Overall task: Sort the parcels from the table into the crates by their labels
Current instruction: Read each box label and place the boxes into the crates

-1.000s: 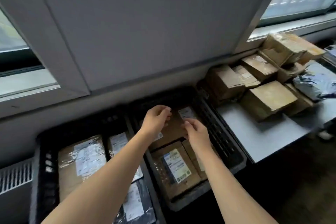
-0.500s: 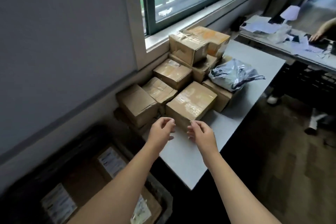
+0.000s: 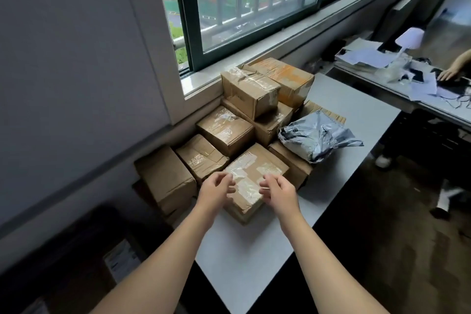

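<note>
Now, left hand (image 3: 216, 187): fingers loosely curled and gripping nothing, poised at the left edge of the near box; whether they touch it cannot be told.
Right hand (image 3: 279, 190): also loosely curled and empty, at the same box's right near corner.
Near box (image 3: 257, 168): a cardboard parcel at the front of the pile on the table, between the two hands, its top crossed with clear tape.
Table (image 3: 254, 250): grey, with bare surface in front of the pile.
Risk, grip: the tape looks glossy, so fingers set on it may slip; the bare card sides seem safer.
Risk, neighbours: the near box sits against the taped box (image 3: 201, 155) at its left, and a dragging pull could shift that one too.
Risk, mailer: the grey mailer (image 3: 316, 135) lies on a low box just to the right, and a jolt might slide it toward the table edge.
Risk, stack: the stacked boxes (image 3: 251, 89) rise in layers below the window (image 3: 254, 7), and a knock could tip the top one.
Risk, sorting: no label shows on the near box, so it likely needs turning; a guess would land it wrongly.
Crate (image 3: 84, 224): dark, low at the left, well apart from the near box, holding a parcel with a white label (image 3: 122, 260).
Writing: none on the near box; the mailer's dark print is too small to read, the white label is blurred, and no brand is legible.
</note>
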`<state>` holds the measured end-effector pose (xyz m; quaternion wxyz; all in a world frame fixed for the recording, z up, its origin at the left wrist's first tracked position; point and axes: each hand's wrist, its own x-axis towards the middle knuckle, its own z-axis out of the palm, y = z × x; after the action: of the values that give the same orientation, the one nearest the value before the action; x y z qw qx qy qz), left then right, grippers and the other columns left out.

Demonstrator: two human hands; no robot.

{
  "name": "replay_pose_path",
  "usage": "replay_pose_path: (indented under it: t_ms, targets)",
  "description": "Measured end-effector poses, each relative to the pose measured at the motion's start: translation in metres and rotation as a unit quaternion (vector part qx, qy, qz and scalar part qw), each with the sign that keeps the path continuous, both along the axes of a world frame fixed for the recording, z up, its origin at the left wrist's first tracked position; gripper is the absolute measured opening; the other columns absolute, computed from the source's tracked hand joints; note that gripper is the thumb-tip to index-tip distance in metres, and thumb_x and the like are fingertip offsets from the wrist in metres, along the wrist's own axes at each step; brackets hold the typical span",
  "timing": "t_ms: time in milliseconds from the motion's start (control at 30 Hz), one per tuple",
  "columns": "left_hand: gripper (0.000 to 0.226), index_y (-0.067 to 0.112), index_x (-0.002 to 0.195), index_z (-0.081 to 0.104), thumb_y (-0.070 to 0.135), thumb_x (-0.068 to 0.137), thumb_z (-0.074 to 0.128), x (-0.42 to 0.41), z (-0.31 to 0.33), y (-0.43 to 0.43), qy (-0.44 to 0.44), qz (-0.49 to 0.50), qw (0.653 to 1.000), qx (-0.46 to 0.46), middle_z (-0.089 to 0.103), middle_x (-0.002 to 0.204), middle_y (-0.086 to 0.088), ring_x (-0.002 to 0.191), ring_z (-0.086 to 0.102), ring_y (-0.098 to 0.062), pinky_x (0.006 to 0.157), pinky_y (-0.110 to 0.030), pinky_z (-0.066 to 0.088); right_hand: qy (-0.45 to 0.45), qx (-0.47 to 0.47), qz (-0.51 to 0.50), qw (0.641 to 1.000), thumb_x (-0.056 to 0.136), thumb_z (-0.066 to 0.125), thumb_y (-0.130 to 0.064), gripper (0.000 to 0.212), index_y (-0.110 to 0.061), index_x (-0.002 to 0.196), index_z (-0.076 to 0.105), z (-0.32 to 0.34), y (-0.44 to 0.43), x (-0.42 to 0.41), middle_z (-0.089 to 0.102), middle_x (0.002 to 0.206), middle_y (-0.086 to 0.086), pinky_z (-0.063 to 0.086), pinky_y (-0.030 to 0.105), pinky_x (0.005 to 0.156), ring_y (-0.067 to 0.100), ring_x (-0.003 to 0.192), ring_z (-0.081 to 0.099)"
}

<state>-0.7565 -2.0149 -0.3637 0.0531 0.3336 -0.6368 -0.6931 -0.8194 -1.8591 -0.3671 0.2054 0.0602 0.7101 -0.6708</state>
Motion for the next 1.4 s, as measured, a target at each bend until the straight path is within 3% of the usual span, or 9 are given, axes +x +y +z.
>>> replay_pose_path:
  t_ms: [267, 500, 567, 667, 767, 900, 1000, 1167, 1400]
  targets:
    - [0.015, 0.016, 0.104, 0.065, 0.028, 0.103, 0.056, 0.011, 0.017, -0.034, 0.037, 0.068, 0.997, 0.013, 0.069, 0.099, -0.006, 0.085, 0.066, -0.015, 0.07, -0.031, 0.056, 0.038, 0.018, 0.06, 0.997, 0.103, 0.054, -0.025, 0.022, -0.007, 0.103, 0.066, 0.036, -0.035, -0.014, 0.068, 0.093, 0.005, 0.053, 0.03, 0.073, 0.016, 0.081, 0.065]
    - [0.012, 0.013, 0.095, 0.062, 0.018, 0.103, 0.055, 0.059, 0.023, -0.113, 0.049, 0.276, 0.959, -0.044, 0.062, 0.087, -0.007, 0.077, 0.058, -0.019, 0.054, -0.024, 0.047, 0.057, 0.071, 0.201, 0.975, 0.102, 0.056, -0.034, 0.028, -0.017, 0.124, 0.062, 0.029, -0.11, 0.008, 0.069, 0.115, 0.001, 0.056, 0.035, 0.089, 0.013, 0.1, 0.065]
    - [0.014, 0.01, 0.107, 0.061, 0.022, 0.104, 0.054, 0.078, 0.021, -0.132, 0.03, 0.293, 0.954, -0.048, 0.059, 0.095, -0.007, 0.077, 0.054, -0.016, 0.06, -0.025, 0.047, 0.088, 0.117, 0.248, 0.958, 0.102, 0.057, -0.034, 0.038, -0.014, 0.134, 0.058, 0.019, -0.135, 0.014, 0.063, 0.126, -0.004, 0.046, 0.027, 0.09, 0.01, 0.109, 0.058]
    - [0.028, 0.016, 0.124, 0.056, 0.035, 0.104, 0.053, 0.099, 0.008, -0.142, -0.031, 0.257, 0.966, 0.0, 0.057, 0.116, -0.004, 0.102, 0.056, -0.019, 0.085, -0.037, 0.051, 0.081, 0.163, 0.296, 0.938, 0.102, 0.056, -0.034, 0.05, -0.011, 0.145, 0.048, 0.003, -0.165, 0.019, 0.054, 0.145, 0.002, 0.037, 0.02, 0.092, 0.017, 0.126, 0.053]
    - [0.045, 0.018, 0.143, 0.046, 0.039, 0.104, 0.052, 0.1, -0.005, -0.133, -0.06, 0.203, 0.976, 0.06, 0.05, 0.134, -0.001, 0.115, 0.049, -0.018, 0.092, -0.036, 0.047, 0.066, 0.205, 0.328, 0.92, 0.101, 0.055, -0.038, 0.055, -0.011, 0.148, 0.046, -0.018, -0.181, 0.024, 0.056, 0.144, 0.008, 0.04, 0.033, 0.108, 0.025, 0.134, 0.051]
    - [0.051, 0.017, 0.149, 0.043, 0.037, 0.103, 0.054, 0.093, -0.017, -0.118, -0.06, 0.186, 0.978, 0.075, 0.049, 0.13, 0.0, 0.116, 0.049, -0.018, 0.098, -0.036, 0.045, 0.081, 0.226, 0.341, 0.909, 0.099, 0.057, -0.031, 0.049, -0.005, 0.14, 0.053, -0.032, -0.184, 0.025, 0.062, 0.133, 0.013, 0.045, 0.043, 0.108, 0.029, 0.127, 0.056]
    - [0.053, 0.025, 0.147, 0.047, 0.043, 0.099, 0.059, 0.098, -0.024, -0.116, -0.069, 0.188, 0.979, 0.037, 0.053, 0.143, -0.002, 0.127, 0.053, -0.022, 0.113, -0.046, 0.042, 0.097, 0.216, 0.325, 0.916, 0.093, 0.065, -0.019, 0.055, -0.002, 0.143, 0.05, -0.031, -0.176, 0.026, 0.057, 0.137, 0.01, 0.041, 0.041, 0.112, 0.026, 0.131, 0.053]
    - [0.044, 0.031, 0.145, 0.05, 0.03, 0.101, 0.058, 0.111, -0.008, -0.114, -0.046, 0.189, 0.981, -0.005, 0.052, 0.139, 0.003, 0.125, 0.053, -0.019, 0.11, -0.041, 0.046, 0.106, 0.174, 0.294, 0.934, 0.092, 0.066, -0.008, 0.05, -0.006, 0.139, 0.053, -0.021, -0.165, 0.035, 0.06, 0.134, 0.013, 0.047, 0.044, 0.107, 0.026, 0.122, 0.058]
    - [0.024, 0.051, 0.113, 0.062, 0.031, 0.099, 0.062, 0.146, 0.016, -0.117, -0.023, 0.218, 0.974, -0.056, 0.059, 0.134, 0.005, 0.124, 0.056, -0.019, 0.109, -0.049, 0.047, 0.097, 0.027, 0.294, 0.95, 0.093, 0.066, -0.006, 0.039, -0.038, 0.112, 0.052, 0.013, -0.167, 0.061, 0.064, 0.121, -0.001, 0.054, 0.05, 0.1, 0.021, 0.119, 0.061]
